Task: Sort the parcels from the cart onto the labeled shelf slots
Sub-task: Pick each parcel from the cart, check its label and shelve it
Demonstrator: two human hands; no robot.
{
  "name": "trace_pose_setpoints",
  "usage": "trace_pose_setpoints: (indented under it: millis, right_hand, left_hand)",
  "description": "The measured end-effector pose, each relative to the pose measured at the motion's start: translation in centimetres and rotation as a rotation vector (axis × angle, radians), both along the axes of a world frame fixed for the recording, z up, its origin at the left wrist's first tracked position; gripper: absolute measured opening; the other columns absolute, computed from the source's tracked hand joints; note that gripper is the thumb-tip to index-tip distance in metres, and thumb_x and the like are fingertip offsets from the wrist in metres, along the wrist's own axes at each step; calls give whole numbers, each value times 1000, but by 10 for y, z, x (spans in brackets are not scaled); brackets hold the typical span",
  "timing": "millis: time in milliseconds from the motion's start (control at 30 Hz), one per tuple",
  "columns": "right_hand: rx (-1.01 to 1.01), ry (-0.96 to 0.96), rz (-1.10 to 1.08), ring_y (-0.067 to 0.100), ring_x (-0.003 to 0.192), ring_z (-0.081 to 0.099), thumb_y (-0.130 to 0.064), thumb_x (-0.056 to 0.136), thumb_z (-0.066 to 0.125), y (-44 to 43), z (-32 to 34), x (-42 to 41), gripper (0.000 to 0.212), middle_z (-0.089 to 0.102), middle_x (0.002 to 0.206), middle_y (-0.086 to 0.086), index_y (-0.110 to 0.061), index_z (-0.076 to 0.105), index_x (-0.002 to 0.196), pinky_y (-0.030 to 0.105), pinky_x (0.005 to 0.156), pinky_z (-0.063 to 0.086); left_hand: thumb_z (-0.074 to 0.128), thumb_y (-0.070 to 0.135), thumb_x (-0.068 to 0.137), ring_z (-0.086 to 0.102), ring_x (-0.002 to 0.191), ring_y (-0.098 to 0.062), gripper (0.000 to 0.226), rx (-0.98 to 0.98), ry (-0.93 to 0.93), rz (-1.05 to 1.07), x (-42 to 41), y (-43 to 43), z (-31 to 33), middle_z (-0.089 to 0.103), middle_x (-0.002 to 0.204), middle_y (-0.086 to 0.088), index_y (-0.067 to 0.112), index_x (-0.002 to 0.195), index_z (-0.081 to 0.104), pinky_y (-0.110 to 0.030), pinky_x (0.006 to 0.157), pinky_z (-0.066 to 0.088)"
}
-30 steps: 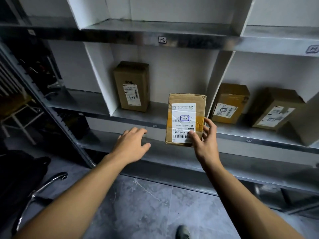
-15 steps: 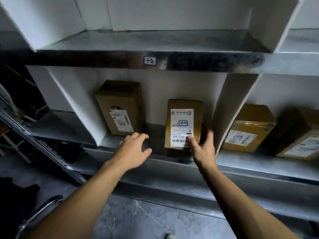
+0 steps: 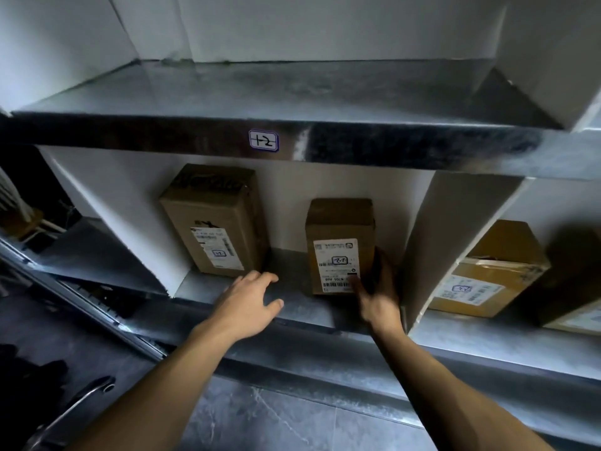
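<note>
Head view shows a metal shelf (image 3: 289,268). A small brown parcel (image 3: 340,245) stands upright in the middle slot, near the white divider (image 3: 455,229) on its right. The right hand (image 3: 377,297) holds it low down. The thumb lies on the front sticker and the fingers wrap round the right side, in shadow. The left hand (image 3: 250,304) is spread and loose above the shelf's front edge and holds nothing. A bigger parcel (image 3: 218,222) stands in the same slot, apart from the small one. A slot label (image 3: 263,140) on the shelf edge above reads 1-2.
</note>
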State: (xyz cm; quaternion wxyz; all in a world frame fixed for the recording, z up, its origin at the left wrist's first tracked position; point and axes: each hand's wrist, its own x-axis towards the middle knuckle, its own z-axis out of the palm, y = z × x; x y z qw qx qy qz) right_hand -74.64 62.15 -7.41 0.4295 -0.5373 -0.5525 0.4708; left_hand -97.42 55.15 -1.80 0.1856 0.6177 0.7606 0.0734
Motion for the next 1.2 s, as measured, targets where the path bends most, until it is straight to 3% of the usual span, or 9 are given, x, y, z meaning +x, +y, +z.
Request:
trace_pose_setpoints:
  millis: [100,267,433,667,800,900,1000,1067,1200]
  right_hand:
    - [-60,112,18,7,118,49,-10,91,69,8,-1,-1,75,52,129,-14,-30,29,151,17,84,47]
    - [-82,135,26,8,114,54,-2,86,71,18,-6,-7,76,56,114,-21,-25,34,148,12,73,53]
    - [-93,87,25,11,117,54,-3,84,74,23,-10,-10,76,56,112,-22,-33,36,142,31,93,51]
    - [-100,1,25,18,128,51,-10,86,74,10,-13,-10,79,53,141,-1,-32,31,148,31,97,44]
    - [-102,-102,27,24,134,48,-13,89,71,3,2,-12,79,48,148,1,-29,28,152,30,94,42]
    - [-126,-268,-26,26,128,52,-24,94,67,-14,13,-11,67,50,146,6,-24,32,152,36,98,44]
    - [-144,-602,-78,26,114,57,-40,98,58,-43,18,-9,47,56,134,13,-17,48,138,38,95,48]
    - [24,-785,-40,28,114,55,-45,98,53,-66,13,-5,42,56,129,12,-18,53,130,40,95,49]
    - [254,-1077,73,30,102,58,-52,94,43,-113,12,3,43,60,113,7,-20,58,119,40,81,50]
  left_hand:
    - [56,47,91,42,128,-16,52,15,-17,2,0,4,0,45,139,8,35,140,42,-42,105,41]
    - [56,47,91,42,129,-16,52,15,-30,-6,-2,4,-4,45,140,7,34,140,42,-41,106,40]
    - [57,45,92,42,128,-16,51,20,-61,-17,-9,-2,-7,45,140,8,33,139,43,-38,105,40]
    - [58,43,92,41,128,-14,50,33,-91,-27,-17,-11,-5,44,139,10,33,139,44,-36,105,39]
    - [58,43,92,40,128,-12,50,46,-87,-57,-19,-16,-1,42,140,12,36,139,42,-34,104,40]
    - [58,42,93,40,129,-13,50,62,-81,-100,-22,-21,3,43,140,10,34,139,42,-37,105,40]
    - [56,42,93,41,128,-15,48,85,-65,-131,-24,-29,4,44,139,9,33,139,43,-38,104,41]
    - [55,43,94,43,126,-16,47,87,-45,-154,-22,-36,4,46,138,8,32,138,44,-39,102,42]
    - [54,43,94,44,124,-17,46,89,-19,-238,-13,-52,4,47,135,7,33,137,44,-40,102,42]
